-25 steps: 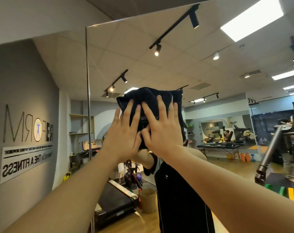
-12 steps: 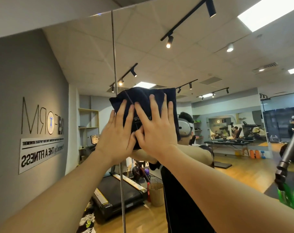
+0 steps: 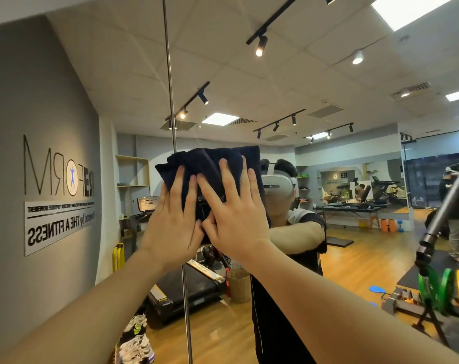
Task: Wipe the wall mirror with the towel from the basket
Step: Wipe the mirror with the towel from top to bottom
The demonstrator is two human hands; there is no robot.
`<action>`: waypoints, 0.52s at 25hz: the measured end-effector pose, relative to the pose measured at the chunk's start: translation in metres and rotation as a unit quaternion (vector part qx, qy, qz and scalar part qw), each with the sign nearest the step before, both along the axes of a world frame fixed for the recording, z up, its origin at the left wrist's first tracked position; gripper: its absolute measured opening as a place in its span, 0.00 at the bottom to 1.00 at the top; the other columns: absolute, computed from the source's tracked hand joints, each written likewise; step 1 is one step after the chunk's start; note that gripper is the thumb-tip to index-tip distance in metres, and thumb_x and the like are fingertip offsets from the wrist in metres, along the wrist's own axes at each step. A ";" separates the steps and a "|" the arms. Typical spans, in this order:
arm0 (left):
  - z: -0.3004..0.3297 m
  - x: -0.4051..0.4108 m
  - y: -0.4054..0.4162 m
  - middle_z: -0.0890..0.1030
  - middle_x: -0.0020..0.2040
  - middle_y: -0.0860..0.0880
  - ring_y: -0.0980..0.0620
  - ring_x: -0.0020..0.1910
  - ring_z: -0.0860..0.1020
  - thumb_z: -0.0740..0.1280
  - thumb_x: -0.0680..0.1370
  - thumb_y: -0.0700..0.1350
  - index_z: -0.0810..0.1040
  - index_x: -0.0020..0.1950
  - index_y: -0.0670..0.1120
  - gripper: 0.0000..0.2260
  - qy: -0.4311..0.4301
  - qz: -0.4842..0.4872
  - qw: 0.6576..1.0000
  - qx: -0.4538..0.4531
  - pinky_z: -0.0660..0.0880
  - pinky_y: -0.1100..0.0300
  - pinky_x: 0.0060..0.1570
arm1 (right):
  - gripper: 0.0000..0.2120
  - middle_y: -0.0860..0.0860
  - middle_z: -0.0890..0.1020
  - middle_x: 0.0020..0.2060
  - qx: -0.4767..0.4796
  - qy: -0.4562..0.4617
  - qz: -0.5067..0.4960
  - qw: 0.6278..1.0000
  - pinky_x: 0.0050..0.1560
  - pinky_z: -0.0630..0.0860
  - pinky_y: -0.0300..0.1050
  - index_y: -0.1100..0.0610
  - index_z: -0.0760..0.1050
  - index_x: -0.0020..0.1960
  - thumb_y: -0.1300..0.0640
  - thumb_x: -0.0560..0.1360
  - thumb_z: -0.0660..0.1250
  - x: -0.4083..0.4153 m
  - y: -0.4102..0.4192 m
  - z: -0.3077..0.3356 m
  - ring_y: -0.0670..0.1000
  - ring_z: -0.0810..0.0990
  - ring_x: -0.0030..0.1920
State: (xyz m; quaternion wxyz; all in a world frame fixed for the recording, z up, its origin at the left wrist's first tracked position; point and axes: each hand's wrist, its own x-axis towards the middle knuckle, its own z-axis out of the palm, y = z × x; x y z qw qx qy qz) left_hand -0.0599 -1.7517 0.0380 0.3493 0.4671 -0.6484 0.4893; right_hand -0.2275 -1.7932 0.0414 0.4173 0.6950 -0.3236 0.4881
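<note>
A folded dark navy towel (image 3: 210, 164) lies flat against the wall mirror (image 3: 328, 88) at about head height. My left hand (image 3: 170, 219) and my right hand (image 3: 233, 211) both press on it with fingers straight and spread, side by side, thumbs touching. The towel straddles the vertical metal seam (image 3: 170, 74) between two mirror panels. The lower half of the towel is hidden behind my hands.
The mirror fills the whole view and reflects a gym: a person in black behind the towel, a woven basket (image 3: 239, 285) on the wooden floor, a treadmill (image 3: 181, 290), shoes (image 3: 136, 337) at the bottom left, a weight rack (image 3: 438, 285) on the right.
Both hands and the towel slid down the glass and drifted toward the seam, which now runs behind the towel's left part. The view has swung left.
</note>
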 end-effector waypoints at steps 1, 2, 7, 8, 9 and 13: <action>-0.008 -0.005 0.000 0.47 0.82 0.34 0.49 0.80 0.30 0.58 0.79 0.52 0.49 0.83 0.38 0.37 -0.002 -0.001 1.000 0.008 0.61 0.33 0.73 | 0.36 0.61 0.54 0.83 -0.004 0.006 0.002 1.000 0.81 0.49 0.66 0.49 0.57 0.83 0.41 0.78 0.62 -0.006 0.000 -0.007 0.69 0.46 0.82; -0.016 -0.012 -0.002 0.45 0.82 0.33 0.44 0.81 0.33 0.58 0.79 0.52 0.48 0.83 0.37 0.37 0.000 -0.005 1.000 0.023 0.61 0.31 0.74 | 0.35 0.61 0.55 0.83 -0.007 0.013 0.004 1.000 0.81 0.49 0.65 0.49 0.58 0.83 0.42 0.78 0.62 -0.014 0.000 -0.014 0.69 0.47 0.82; -0.072 -0.080 -0.016 0.40 0.82 0.33 0.30 0.81 0.46 0.59 0.79 0.52 0.45 0.83 0.35 0.39 0.021 -0.073 0.995 0.070 0.57 0.30 0.75 | 0.34 0.61 0.59 0.82 -0.017 0.043 0.008 0.999 0.80 0.57 0.65 0.48 0.61 0.82 0.48 0.77 0.62 -0.088 -0.005 -0.057 0.68 0.57 0.81; -0.080 -0.101 -0.020 0.40 0.82 0.33 0.29 0.81 0.48 0.59 0.79 0.52 0.45 0.83 0.35 0.39 0.024 -0.087 0.993 0.075 0.58 0.29 0.75 | 0.34 0.60 0.60 0.82 -0.018 0.043 0.003 0.999 0.79 0.59 0.65 0.48 0.62 0.82 0.49 0.77 0.62 -0.110 -0.007 -0.064 0.68 0.59 0.80; -0.085 -0.122 -0.024 0.40 0.82 0.33 0.29 0.81 0.49 0.59 0.79 0.53 0.45 0.83 0.36 0.39 0.024 -0.098 0.992 0.080 0.59 0.29 0.74 | 0.33 0.60 0.61 0.81 -0.017 0.040 -0.005 0.999 0.79 0.60 0.65 0.48 0.63 0.82 0.50 0.77 0.62 -0.132 -0.007 -0.070 0.67 0.61 0.80; -0.069 -0.210 -0.033 0.42 0.82 0.33 0.28 0.80 0.47 0.58 0.79 0.55 0.47 0.83 0.37 0.39 0.011 -0.111 0.991 0.070 0.56 0.31 0.76 | 0.32 0.61 0.59 0.82 0.003 0.013 -0.028 1.000 0.78 0.60 0.68 0.48 0.58 0.83 0.48 0.80 0.60 -0.216 -0.008 -0.065 0.67 0.59 0.80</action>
